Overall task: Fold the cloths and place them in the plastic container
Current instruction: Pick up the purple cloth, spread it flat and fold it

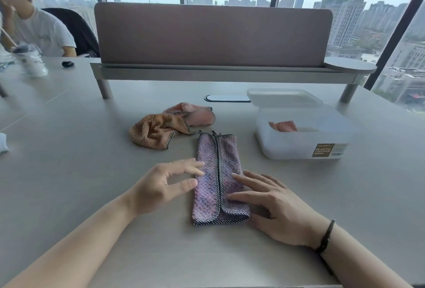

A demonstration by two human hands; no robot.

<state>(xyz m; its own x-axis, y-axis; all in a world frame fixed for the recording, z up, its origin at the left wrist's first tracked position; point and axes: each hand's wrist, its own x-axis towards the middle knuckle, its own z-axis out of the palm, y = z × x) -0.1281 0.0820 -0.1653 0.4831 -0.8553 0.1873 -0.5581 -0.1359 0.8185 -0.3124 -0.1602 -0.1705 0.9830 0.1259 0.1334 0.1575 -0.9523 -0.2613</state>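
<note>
A purple cloth point(217, 161) with a black-and-white hem lies on the table, folded into a long strip with both side edges meeting down its middle. My left hand point(161, 184) hovers open at its left edge, fingertips touching the fabric. Over on the strip's right half, my right hand point(273, 205) lies flat with its fingers spread. An orange cloth point(154, 132) sits crumpled behind to the left, and a pink cloth point(195, 114) lies bunched beside it. The clear plastic container point(305, 143) stands at the right with a folded pink-orange cloth point(284, 126) inside.
The container's lid point(284, 98) rests behind it, leaning on its back rim. A desk divider point(212, 35) on legs runs across the back. Another person point(39, 28) sits at the far left with a bottle point(32, 60) on the table.
</note>
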